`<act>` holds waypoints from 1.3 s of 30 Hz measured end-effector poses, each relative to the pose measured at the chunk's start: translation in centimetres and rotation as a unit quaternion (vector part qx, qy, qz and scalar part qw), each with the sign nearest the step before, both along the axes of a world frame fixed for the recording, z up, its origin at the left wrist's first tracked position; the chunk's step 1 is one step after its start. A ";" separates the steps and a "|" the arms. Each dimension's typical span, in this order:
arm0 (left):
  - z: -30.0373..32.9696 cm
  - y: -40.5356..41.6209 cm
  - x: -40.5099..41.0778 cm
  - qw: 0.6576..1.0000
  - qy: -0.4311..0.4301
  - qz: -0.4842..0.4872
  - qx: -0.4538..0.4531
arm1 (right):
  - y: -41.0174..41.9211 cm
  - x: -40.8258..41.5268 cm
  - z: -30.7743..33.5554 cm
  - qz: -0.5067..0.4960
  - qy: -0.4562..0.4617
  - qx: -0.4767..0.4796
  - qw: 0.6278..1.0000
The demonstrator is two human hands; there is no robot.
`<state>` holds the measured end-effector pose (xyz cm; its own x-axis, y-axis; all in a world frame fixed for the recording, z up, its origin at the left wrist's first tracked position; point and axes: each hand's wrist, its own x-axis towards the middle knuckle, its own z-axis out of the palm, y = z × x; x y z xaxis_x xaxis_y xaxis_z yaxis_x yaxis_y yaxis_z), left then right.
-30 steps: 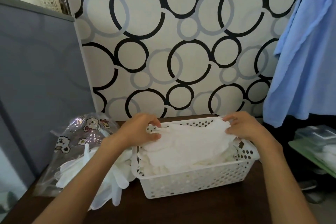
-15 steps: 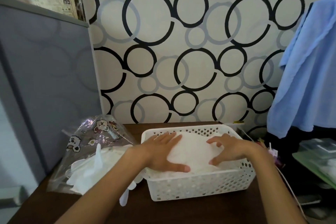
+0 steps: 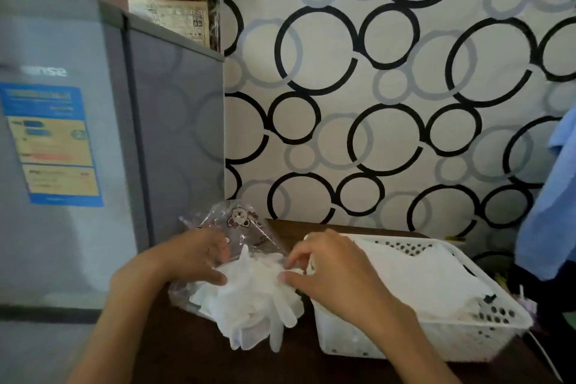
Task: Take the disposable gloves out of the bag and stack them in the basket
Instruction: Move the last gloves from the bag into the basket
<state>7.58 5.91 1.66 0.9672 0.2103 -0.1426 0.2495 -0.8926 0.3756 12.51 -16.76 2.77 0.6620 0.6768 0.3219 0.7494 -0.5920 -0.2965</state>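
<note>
Black and grey circles pattern the wall point(image 3: 389, 97) behind a dark wooden table point(image 3: 193, 352), with a grey fridge point(image 3: 78, 165) standing to the left and a blue cloth point(image 3: 551, 212) hanging at the right edge. On the table, a clear printed bag point(image 3: 240, 224) lies beside the fridge, and a loose heap of white disposable gloves point(image 3: 252, 299) spills out of its mouth toward the person. Just right of the heap sits a white perforated basket point(image 3: 467, 333), already holding a layered pile of stacked gloves point(image 3: 430, 277).

Both hands are over the heap, not the basket. The left hand point(image 3: 199, 256) rests at the bag's opening with its fingers curled down onto the upper left part of the gloves, thumb tip against the white material. The right hand point(image 3: 330, 271) comes in from the basket side, its thumb and fingertips drawn together and pinching the upper right edge of the same heap. The heap lies between and below the two hands, with several glove fingers hanging free toward the table's near side.
</note>
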 end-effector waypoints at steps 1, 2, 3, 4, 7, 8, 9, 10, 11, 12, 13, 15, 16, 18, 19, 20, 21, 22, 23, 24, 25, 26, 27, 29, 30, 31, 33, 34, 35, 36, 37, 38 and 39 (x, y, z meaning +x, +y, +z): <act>-0.4 0.3 0.2 1.000 -0.017 -0.003 -0.018 | 1.5 -0.2 -0.5 -0.002 -0.009 -0.021 1.000; -0.7 0.5 0.5 0.999 -0.037 -0.007 -0.030 | 2.8 -0.2 -0.9 -0.008 -0.014 -0.043 0.999; -1.0 0.7 0.7 0.998 -0.056 -0.009 -0.041 | 3.9 -0.1 -1.3 -0.015 -0.012 -0.060 0.998; -1.2 1.0 0.8 0.996 -0.072 -0.006 -0.054 | 4.9 0.1 -1.7 -0.016 -0.004 -0.074 0.997; -1.6 1.8 0.8 0.990 -0.114 0.008 -0.085 | 6.8 0.9 -2.5 0.004 0.029 -0.084 0.996; -1.6 1.8 0.8 0.989 -0.125 0.002 -0.083 | 7.0 1.4 -2.5 0.010 0.047 -0.073 0.996; -1.5 1.8 0.7 0.987 -0.133 -0.008 -0.085 | 7.0 2.0 -2.2 0.010 0.074 -0.049 0.996; -1.4 2.0 0.6 0.986 -0.142 -0.017 -0.086 | 7.1 2.5 -1.8 0.006 0.105 -0.014 0.994; -1.3 1.9 0.6 0.985 -0.146 -0.025 -0.087 | 6.8 2.9 -1.3 -0.003 0.130 0.021 0.991; -1.3 1.9 0.5 0.984 -0.149 -0.027 -0.089 | 6.6 3.0 -0.7 -0.008 0.143 0.042 0.989; -1.3 1.9 0.6 0.984 -0.151 -0.030 -0.090 | 6.4 3.1 -0.2 -0.007 0.155 0.060 0.986; -1.3 1.7 0.6 0.984 -0.148 -0.038 -0.091 | 6.0 3.3 0.8 -0.011 0.191 0.135 0.972; -1.3 1.5 0.6 0.984 -0.147 -0.042 -0.093 | 5.8 3.5 1.3 -0.020 0.184 0.175 0.967; -1.3 1.5 0.6 0.984 -0.143 -0.037 -0.100 | 5.5 3.6 2.2 -0.015 0.164 0.192 0.967; -1.4 1.6 0.6 0.984 -0.140 -0.032 -0.103 | 5.4 3.7 2.4 -0.009 0.168 0.201 0.965; -1.4 1.7 0.7 0.984 -0.138 -0.030 -0.108 | 5.3 3.7 2.7 -0.009 0.169 0.225 0.960; -1.6 1.8 0.7 0.984 -0.136 -0.028 -0.114 | 5.2 3.9 2.9 -0.011 0.163 0.253 0.954; -1.6 1.8 0.6 0.982 -0.137 -0.027 -0.124 | 5.0 3.8 3.2 -0.008 0.162 0.273 0.948; -1.7 1.9 0.5 0.981 -0.138 -0.025 -0.132 | 5.0 3.7 3.3 -0.003 0.173 0.292 0.941; -1.6 2.0 0.5 0.980 -0.139 -0.027 -0.136 | 4.9 3.7 3.5 -0.004 0.179 0.312 0.933; -1.6 2.0 0.5 0.981 -0.138 -0.034 -0.132 | 4.8 3.8 3.6 -0.012 0.177 0.333 0.926; -1.5 2.1 0.4 0.982 -0.134 -0.047 -0.124 | 4.7 3.7 3.7 -0.016 0.178 0.345 0.921; -1.4 2.1 0.3 0.982 -0.130 -0.067 -0.120 | 4.6 3.6 3.9 -0.009 0.188 0.350 0.918; -0.7 1.5 -0.1 0.978 -0.124 -0.112 -0.128 | 4.4 3.4 4.2 0.006 0.218 0.355 0.909; -0.3 1.0 -0.3 0.974 -0.127 -0.126 -0.140 | 4.3 3.5 4.4 0.005 0.227 0.364 0.903; -0.2 0.5 -0.3 0.968 -0.134 -0.132 -0.163 | 4.0 3.6 4.6 0.006 0.236 0.371 0.898; 0.2 -0.4 -0.1 0.952 -0.160 -0.126 -0.227 | 3.4 3.6 5.1 0.017 0.267 0.383 0.884; 0.4 -0.8 -0.1 0.945 -0.172 -0.118 -0.253 | 3.1 3.7 5.3 0.019 0.285 0.389 0.876; 0.6 -1.2 -0.1 0.940 -0.183 -0.112 -0.266 | 2.8 4.1 5.3 0.012 0.296 0.387 0.873; 0.9 -1.6 -0.1 0.935 -0.193 -0.110 -0.277 | 2.4 4.3 5.4 -0.003 0.303 0.383 0.873; 1.2 -2.0 0.0 0.927 -0.207 -0.105 -0.294 | 2.1 4.8 5.4 -0.028 0.293 0.369 0.882; 1.3 -2.4 0.0 0.917 -0.221 -0.093 -0.320 | 1.9 5.3 5.2 -0.065 0.262 0.348 0.898; 1.5 -2.8 0.1 0.903 -0.228 -0.070 -0.357 | 1.6 5.7 4.9 -0.106 0.207 0.333 0.914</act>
